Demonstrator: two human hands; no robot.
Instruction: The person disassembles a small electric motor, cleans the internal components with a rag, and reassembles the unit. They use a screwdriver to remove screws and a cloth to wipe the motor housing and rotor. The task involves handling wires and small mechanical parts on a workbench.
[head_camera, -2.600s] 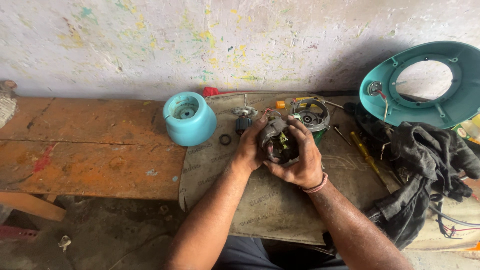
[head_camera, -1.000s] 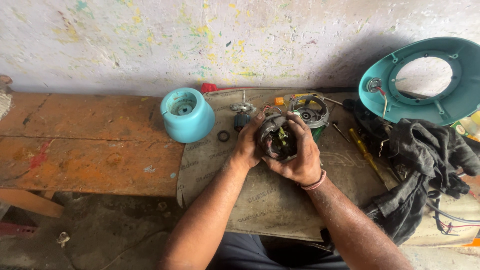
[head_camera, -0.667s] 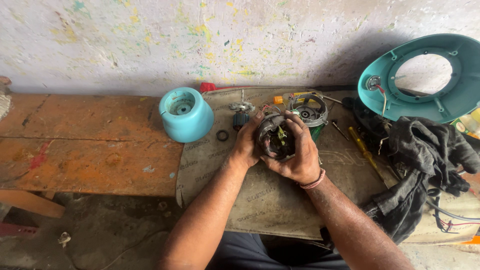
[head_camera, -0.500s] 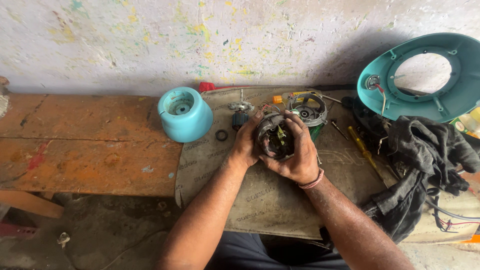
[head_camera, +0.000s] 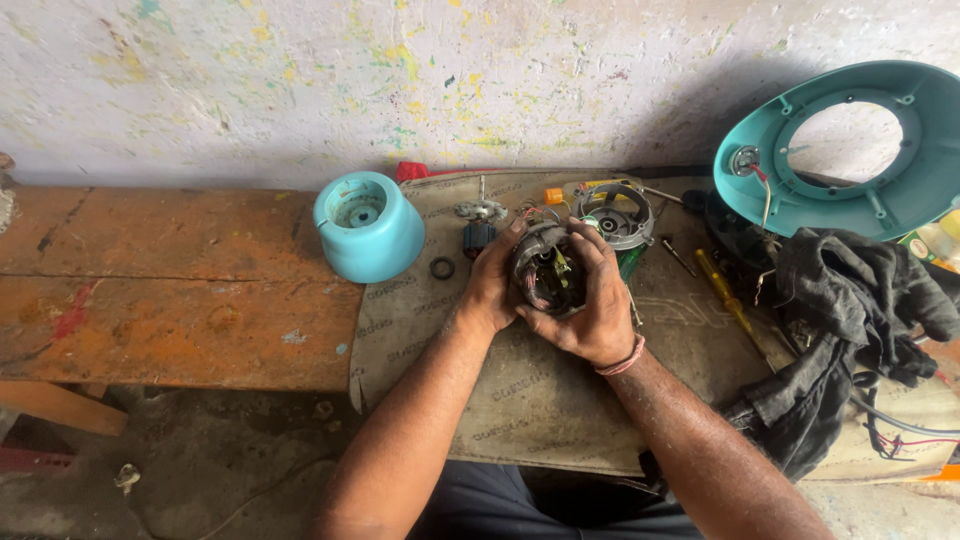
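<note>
1. Between both sets of fingers, a dark motor stator (head_camera: 548, 277) with copper windings sits cupped over the grey mat (head_camera: 520, 400); left hand (head_camera: 490, 283) wraps its left side, right hand (head_camera: 592, 300) its right and underside.
2. Left fingers (head_camera: 508, 245) curl against the rim, pressed together; right fingers (head_camera: 597, 262) spread over the top edge, thumb underneath.
3. Progress, as a judgement: unit is fully stripped. Teal cap (head_camera: 366, 225) sits left of the fingers, end bell (head_camera: 612, 214) just beyond them, teal housing ring (head_camera: 860, 150) far right, all apart, so reassembly looks undone.
4. Small black washer (head_camera: 441, 268) lies just left of the left fingers; yellow screwdriver (head_camera: 722, 295) lies right of the right fingers.
5. Room: bare mat below the wrists; black cloth (head_camera: 850, 320) crowds the right; wall close behind.
</note>
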